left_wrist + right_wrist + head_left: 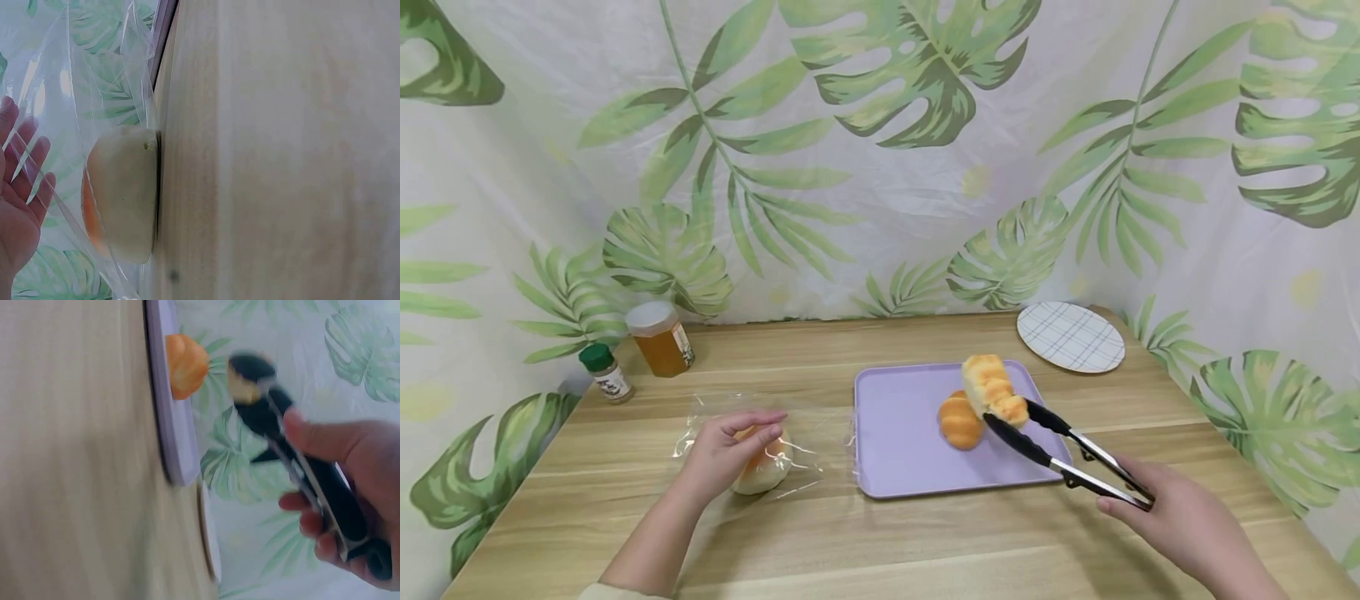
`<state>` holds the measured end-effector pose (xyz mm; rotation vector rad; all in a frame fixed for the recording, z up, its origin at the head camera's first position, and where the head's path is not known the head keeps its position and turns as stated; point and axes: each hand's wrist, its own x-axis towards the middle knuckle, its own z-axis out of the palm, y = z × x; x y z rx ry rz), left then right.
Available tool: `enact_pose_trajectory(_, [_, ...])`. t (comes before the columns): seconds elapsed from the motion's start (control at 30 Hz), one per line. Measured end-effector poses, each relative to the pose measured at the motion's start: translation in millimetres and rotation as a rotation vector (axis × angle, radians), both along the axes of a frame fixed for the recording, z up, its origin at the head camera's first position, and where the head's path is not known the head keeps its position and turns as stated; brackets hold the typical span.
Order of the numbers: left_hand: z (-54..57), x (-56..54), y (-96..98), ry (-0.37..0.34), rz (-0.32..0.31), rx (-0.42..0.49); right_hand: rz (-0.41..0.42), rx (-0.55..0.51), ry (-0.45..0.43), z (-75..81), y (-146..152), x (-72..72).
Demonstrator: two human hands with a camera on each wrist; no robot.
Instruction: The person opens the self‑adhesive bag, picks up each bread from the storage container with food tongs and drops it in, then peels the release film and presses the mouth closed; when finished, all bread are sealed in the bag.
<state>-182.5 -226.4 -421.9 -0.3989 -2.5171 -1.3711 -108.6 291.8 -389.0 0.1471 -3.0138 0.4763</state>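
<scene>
My right hand [1180,517] grips a pair of tongs [1097,467] with black tips and metal arms. Between the tips is an elongated golden bread roll [988,383], held above the lilac tray [898,417]. A rounder orange-brown bun [960,425] lies on that tray. On the left, a pale bun with an orange top [122,194] sits on the table inside a clear plastic bag [812,442]. My left hand [726,454] is over this bagged bun, its fingers loosely extended at the plastic. The left wrist view shows the fingers [40,150] apart from the bun.
A jar of amber contents with a pale lid [661,340] and a small green-capped seasoning bottle [606,373] stand at the back left. A round checked plate [1071,336] lies at the back right. The leaf-patterned cloth [880,208] hangs behind the wooden table [820,550].
</scene>
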Motion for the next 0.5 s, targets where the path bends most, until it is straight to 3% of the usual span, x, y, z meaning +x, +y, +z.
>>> enact_pose_trajectory(0.23, [-0.2, 2.6, 2.8, -0.051, 0.037, -0.034, 0.2, 0.025, 0.117, 4.5, -30.3, -12.4])
enact_pose_trajectory(0.5, [1.7, 5.1, 5.0, -0.06, 0.046, -0.038, 0.42, 0.105, 0.137, 9.8, -65.5, -32.6])
